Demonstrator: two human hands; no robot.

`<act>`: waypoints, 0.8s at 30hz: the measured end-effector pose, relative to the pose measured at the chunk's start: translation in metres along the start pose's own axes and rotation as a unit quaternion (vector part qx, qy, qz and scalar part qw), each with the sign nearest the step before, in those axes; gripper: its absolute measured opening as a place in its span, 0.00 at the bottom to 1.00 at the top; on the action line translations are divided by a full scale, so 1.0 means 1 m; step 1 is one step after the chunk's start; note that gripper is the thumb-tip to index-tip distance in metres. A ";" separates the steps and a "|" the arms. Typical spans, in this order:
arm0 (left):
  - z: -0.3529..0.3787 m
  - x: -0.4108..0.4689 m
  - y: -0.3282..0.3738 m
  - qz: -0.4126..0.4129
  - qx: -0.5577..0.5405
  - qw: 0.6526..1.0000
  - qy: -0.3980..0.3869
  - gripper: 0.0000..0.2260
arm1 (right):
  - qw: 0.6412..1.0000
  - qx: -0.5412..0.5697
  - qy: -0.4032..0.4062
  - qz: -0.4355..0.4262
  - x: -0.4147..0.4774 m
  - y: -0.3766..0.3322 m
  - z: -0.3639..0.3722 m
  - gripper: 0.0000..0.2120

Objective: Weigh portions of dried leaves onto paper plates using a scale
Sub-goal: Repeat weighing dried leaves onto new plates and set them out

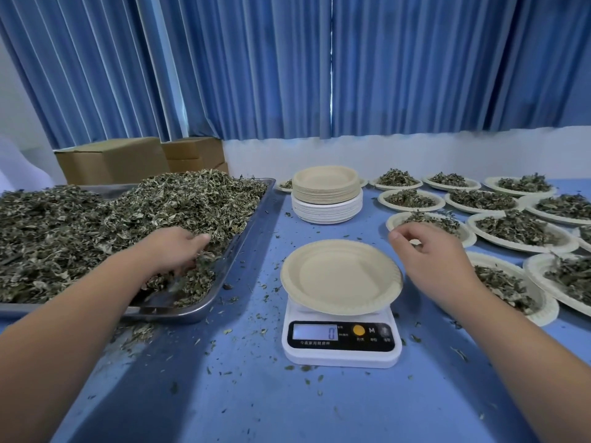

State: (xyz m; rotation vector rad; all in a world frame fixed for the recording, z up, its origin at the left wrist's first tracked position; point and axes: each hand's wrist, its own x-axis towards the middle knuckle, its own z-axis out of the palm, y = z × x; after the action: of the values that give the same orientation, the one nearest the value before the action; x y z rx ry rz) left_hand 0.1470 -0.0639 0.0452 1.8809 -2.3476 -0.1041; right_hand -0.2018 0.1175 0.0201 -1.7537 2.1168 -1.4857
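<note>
Head view: one plate (341,276) on one scale (341,354); left hand (174,247) grips leaves (96,219), right hand (431,260) loosely curled, empty.

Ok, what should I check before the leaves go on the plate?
1. Paper plate sits on the scale, empty: ok.
2. Display reads 0: ok.
3. Left hand is in the dried leaves on the tray: ok.
4. Handful firmly held: cannot tell, the fingers are buried.
5. Right hand off the plate: cannot tell; it hovers at the rim, fingers loosely curled, holding nothing.
</note>
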 end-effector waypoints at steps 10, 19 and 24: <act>0.009 -0.017 -0.001 0.008 0.004 0.994 -0.112 0.38 | 1.000 -0.005 0.002 0.007 -0.001 -0.002 0.000 0.08; 0.008 -0.040 0.023 0.052 -0.125 0.978 -0.157 0.39 | 1.000 -0.007 -0.003 0.002 -0.002 -0.004 -0.001 0.09; -0.005 -0.042 0.023 0.056 -0.108 0.988 -0.090 0.36 | 1.000 0.000 0.002 0.002 -0.003 -0.004 -0.003 0.09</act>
State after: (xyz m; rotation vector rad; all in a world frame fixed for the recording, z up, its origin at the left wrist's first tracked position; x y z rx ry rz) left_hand 0.1341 -0.0181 0.0511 1.6993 -2.4347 -0.5152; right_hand -0.1991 0.1218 0.0226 -1.7465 2.1210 -1.4884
